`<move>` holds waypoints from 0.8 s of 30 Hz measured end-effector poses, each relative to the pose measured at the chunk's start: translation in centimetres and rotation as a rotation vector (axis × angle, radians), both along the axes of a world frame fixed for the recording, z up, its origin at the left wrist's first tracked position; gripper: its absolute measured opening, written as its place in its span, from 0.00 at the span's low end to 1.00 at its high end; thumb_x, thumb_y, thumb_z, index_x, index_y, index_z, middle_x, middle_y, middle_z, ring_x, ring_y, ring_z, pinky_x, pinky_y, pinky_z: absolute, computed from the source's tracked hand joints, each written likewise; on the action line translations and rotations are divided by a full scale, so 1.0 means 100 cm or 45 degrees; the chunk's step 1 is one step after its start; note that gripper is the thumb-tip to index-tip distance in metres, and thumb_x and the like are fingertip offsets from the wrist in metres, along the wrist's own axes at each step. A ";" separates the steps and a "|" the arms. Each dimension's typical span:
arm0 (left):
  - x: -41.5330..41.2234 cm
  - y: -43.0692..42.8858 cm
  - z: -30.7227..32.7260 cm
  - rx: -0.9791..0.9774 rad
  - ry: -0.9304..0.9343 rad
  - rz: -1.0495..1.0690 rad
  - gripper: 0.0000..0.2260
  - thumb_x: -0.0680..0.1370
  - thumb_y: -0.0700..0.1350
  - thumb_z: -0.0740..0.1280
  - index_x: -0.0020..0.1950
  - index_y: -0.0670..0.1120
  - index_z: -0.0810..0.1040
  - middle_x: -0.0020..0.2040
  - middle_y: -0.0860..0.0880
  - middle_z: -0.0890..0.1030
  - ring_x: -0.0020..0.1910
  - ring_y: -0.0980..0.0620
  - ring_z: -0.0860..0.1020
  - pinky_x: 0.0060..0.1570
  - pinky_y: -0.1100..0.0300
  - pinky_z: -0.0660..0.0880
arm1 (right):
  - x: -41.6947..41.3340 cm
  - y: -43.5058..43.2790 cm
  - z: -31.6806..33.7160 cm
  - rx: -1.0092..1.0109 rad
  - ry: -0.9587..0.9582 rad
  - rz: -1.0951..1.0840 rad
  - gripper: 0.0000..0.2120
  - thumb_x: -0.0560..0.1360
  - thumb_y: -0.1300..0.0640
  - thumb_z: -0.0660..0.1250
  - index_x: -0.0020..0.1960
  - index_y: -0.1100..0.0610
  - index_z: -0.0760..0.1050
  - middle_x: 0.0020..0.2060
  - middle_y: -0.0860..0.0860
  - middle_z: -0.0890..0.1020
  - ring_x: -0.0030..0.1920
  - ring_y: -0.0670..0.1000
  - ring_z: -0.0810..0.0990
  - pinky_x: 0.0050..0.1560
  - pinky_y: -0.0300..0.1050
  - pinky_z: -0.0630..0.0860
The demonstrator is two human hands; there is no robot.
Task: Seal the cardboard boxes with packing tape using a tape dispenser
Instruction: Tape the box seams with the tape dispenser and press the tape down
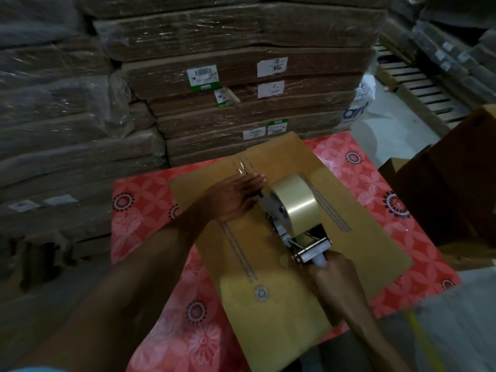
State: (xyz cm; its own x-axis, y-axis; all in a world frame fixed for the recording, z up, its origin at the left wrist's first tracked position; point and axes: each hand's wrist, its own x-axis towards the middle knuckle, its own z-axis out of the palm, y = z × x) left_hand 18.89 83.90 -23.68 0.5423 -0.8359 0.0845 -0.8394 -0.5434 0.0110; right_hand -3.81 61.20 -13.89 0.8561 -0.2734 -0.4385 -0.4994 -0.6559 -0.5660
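Box (pixel 271 285) lay mid-frame on a red cloth (pixel 139 210), with wrapped cardboard stacks (pixel 228 44) at 12 o'clock. Left hand (pixel 236 198) pressed flat on the box, fingers straight and together, at 9 o'clock of the tape roll (pixel 298 204). Right hand (pixel 335 268), at 5 o'clock of the dispenser (pixel 308 244), was clamped round its handle, the dispenser resting on the box.

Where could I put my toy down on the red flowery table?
Bare red cloth left of the cardboard box, and at its far right corner. Crowded on the box: left hand, tape dispenser, right hand.
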 end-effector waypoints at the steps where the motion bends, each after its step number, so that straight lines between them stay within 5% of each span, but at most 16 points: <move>1: -0.001 0.000 0.002 -0.007 0.025 0.035 0.24 0.87 0.54 0.45 0.81 0.47 0.58 0.82 0.50 0.55 0.81 0.53 0.48 0.79 0.55 0.46 | -0.005 -0.002 0.000 -0.048 0.045 0.030 0.15 0.79 0.54 0.58 0.33 0.51 0.70 0.33 0.49 0.75 0.36 0.53 0.73 0.38 0.47 0.65; 4: -0.003 -0.002 0.006 -0.014 0.090 0.067 0.25 0.86 0.56 0.46 0.83 0.49 0.51 0.82 0.51 0.53 0.81 0.55 0.47 0.77 0.60 0.41 | -0.016 -0.007 0.002 -0.132 0.118 0.099 0.16 0.73 0.45 0.48 0.39 0.52 0.71 0.40 0.51 0.77 0.43 0.56 0.76 0.42 0.46 0.66; 8: -0.009 -0.004 0.012 -0.003 0.122 0.113 0.26 0.86 0.55 0.45 0.83 0.48 0.51 0.82 0.50 0.54 0.81 0.53 0.48 0.78 0.56 0.42 | -0.013 -0.007 0.000 -0.093 0.089 0.005 0.14 0.76 0.59 0.65 0.32 0.52 0.69 0.32 0.49 0.76 0.34 0.51 0.74 0.34 0.44 0.68; 11: -0.037 -0.014 0.012 -0.048 0.054 0.078 0.25 0.86 0.54 0.46 0.79 0.46 0.64 0.80 0.46 0.62 0.81 0.47 0.55 0.78 0.48 0.53 | -0.014 -0.009 -0.007 -0.160 0.101 0.055 0.13 0.78 0.59 0.63 0.35 0.56 0.69 0.32 0.46 0.71 0.34 0.51 0.70 0.35 0.46 0.61; 14: -0.071 -0.026 0.002 -0.003 -0.012 -0.076 0.23 0.87 0.53 0.47 0.65 0.47 0.79 0.71 0.46 0.75 0.79 0.45 0.60 0.76 0.45 0.56 | -0.011 -0.010 -0.012 -0.125 0.048 0.070 0.09 0.79 0.58 0.64 0.41 0.59 0.74 0.36 0.53 0.76 0.40 0.57 0.76 0.40 0.45 0.63; 24: -0.042 -0.020 0.004 0.127 -0.080 0.001 0.25 0.87 0.54 0.44 0.63 0.50 0.80 0.69 0.49 0.77 0.78 0.47 0.61 0.76 0.46 0.55 | 0.017 -0.003 -0.012 0.014 -0.006 -0.091 0.07 0.72 0.57 0.65 0.36 0.55 0.72 0.43 0.62 0.82 0.39 0.62 0.77 0.38 0.48 0.68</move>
